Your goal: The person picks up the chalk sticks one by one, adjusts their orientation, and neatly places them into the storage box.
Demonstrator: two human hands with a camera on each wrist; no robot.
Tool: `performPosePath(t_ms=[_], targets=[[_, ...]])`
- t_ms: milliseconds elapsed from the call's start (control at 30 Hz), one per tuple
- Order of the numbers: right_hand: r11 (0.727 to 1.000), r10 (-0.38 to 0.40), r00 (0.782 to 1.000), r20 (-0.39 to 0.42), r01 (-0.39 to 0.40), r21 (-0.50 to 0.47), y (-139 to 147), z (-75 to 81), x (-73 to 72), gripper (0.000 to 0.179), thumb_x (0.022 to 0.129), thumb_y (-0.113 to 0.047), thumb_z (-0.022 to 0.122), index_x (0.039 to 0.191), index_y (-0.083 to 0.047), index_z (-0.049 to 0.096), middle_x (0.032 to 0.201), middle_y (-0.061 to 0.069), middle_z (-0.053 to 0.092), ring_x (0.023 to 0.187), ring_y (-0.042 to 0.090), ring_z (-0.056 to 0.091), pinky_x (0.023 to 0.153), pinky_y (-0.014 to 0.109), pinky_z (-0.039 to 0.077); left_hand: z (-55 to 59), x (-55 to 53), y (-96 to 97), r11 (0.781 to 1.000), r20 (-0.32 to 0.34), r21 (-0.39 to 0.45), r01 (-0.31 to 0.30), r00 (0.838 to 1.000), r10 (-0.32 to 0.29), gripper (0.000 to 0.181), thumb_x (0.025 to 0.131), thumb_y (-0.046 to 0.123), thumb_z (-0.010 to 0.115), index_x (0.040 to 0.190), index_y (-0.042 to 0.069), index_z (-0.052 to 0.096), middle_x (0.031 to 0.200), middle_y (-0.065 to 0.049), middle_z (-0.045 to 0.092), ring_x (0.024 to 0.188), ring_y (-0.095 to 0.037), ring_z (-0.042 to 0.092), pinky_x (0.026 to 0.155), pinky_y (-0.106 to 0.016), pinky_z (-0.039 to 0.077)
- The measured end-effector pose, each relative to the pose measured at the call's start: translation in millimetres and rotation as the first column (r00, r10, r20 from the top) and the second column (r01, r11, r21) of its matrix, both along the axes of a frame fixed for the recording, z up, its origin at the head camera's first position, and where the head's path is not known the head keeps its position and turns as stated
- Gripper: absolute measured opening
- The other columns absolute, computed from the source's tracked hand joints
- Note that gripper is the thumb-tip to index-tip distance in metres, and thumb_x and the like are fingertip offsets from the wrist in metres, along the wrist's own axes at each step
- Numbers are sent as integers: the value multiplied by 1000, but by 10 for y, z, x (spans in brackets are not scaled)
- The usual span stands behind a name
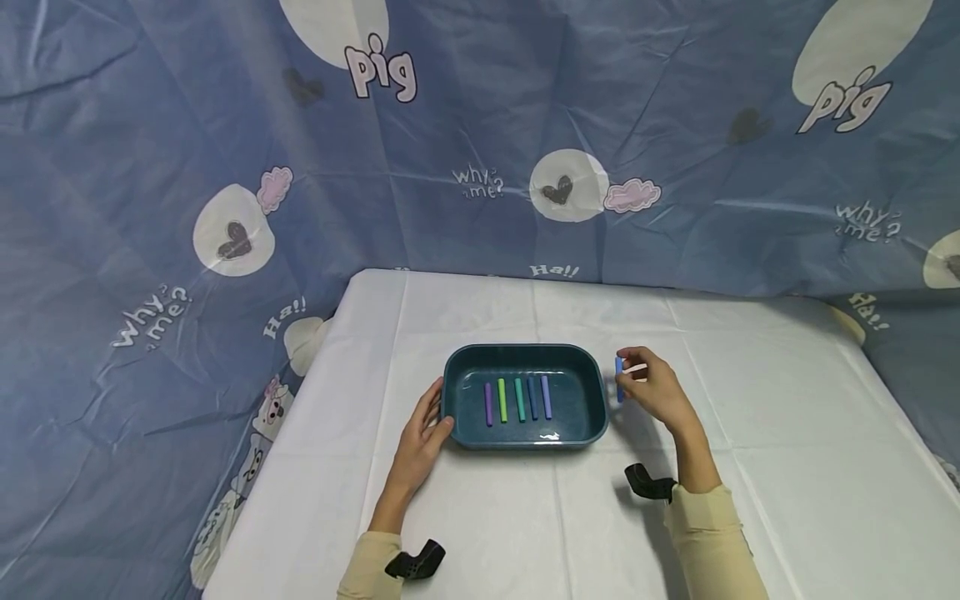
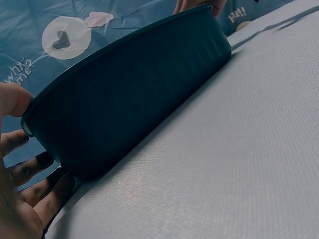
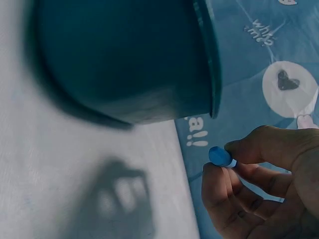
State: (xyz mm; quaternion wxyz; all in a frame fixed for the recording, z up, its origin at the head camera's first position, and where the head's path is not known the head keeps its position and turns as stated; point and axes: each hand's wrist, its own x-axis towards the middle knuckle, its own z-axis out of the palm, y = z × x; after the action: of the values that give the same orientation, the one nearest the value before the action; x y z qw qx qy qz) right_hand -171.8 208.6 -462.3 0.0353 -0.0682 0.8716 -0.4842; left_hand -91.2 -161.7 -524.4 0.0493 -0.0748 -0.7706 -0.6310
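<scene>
The fingers (image 3: 234, 174) of the right hand (image 1: 654, 385) are curled and, together with the thumb, they pinch a blue stick (image 1: 619, 377), maybe a chalk or a crayon. In the right wrist view only its round blue end shows between thumb and forefinger. The stick stands nearly upright, in the air, just beside the right outer wall of the tray (image 1: 598, 392) and not yet over it.

The left hand (image 1: 423, 429) lies against the left end of the tray. Its thumb rests at the rim and the other fingers (image 2: 30, 172) lie quite straight along the outer wall and down to the cloth, so this hand steadies the tray and does not really grip it.

The tray is dark teal, with rounded corners, and it sits near the middle of the table (image 1: 787, 400), a little closer to the front edge where the person is. Inside, on its bottom, five sticks lie side by side, all pointing from the front edge to the back edge: a purple one (image 1: 488, 404), a light green one (image 1: 502, 400), a darker green one (image 1: 519, 399), a dark blue one (image 1: 532, 397) and a pale violet one (image 1: 546, 397).

Judging from this, five sticks are already put in the tray and the sixth is in the hand, so it seems to be the last: I see no other stick on the white cloth. There is free place on the tray bottom to the right of the row.
</scene>
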Motion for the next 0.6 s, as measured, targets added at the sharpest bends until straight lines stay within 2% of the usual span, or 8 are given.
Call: performPosePath(t_ms=[67,200,300,400,467,600], targets=[[1000,2,1000,-8,-2,6,-14,22,1,40,88,-5,58,127,4,49,110,22,54,93,29,61,66,32,56,-26,-6,-1,1000,-1,-1,-7,1000,7,61,95,9,55,149,19,29,151,-12,36,135,-29,41,103,-32,43],[1000,3,1000,-17,-3,18,-45,77,8,41,89,-7,58,128,2,49,112,20,54,92,26,61,67,35,57,-40,-10,-4,1000,3,16,-8,1000,8,61,95,11,56,148,24,30,151,-8,37,136,-27,41,103,-40,41],[1000,2,1000,-16,-2,18,-66,111,14,41,89,-8,58,128,1,49,114,20,54,93,25,61,67,36,57,-39,-8,-8,1000,7,20,-3,1000,2,61,95,11,56,148,24,30,151,-8,36,136,-26,40,104,-45,39],[1000,7,1000,-15,-7,12,-80,134,16,41,90,-8,57,129,1,49,114,20,54,95,27,61,68,37,57,-21,-4,-6,1000,19,13,-4,1000,4,61,95,11,55,148,24,29,152,-7,35,137,-26,40,104,-43,39],[1000,9,1000,-15,-9,5,-92,149,21,41,90,-8,58,128,0,49,114,19,54,95,28,61,68,37,57,13,6,1,1000,22,10,-3,1000,3,61,95,10,55,149,21,29,152,-9,35,137,-27,39,105,-43,39],[1000,16,1000,-26,-17,-7,-123,182,27,40,89,-7,59,127,0,50,113,19,55,91,23,61,68,40,57,177,52,25,1000,20,4,9,1000,-9,61,95,6,54,149,9,27,151,-17,34,136,-34,39,104,-46,40]])
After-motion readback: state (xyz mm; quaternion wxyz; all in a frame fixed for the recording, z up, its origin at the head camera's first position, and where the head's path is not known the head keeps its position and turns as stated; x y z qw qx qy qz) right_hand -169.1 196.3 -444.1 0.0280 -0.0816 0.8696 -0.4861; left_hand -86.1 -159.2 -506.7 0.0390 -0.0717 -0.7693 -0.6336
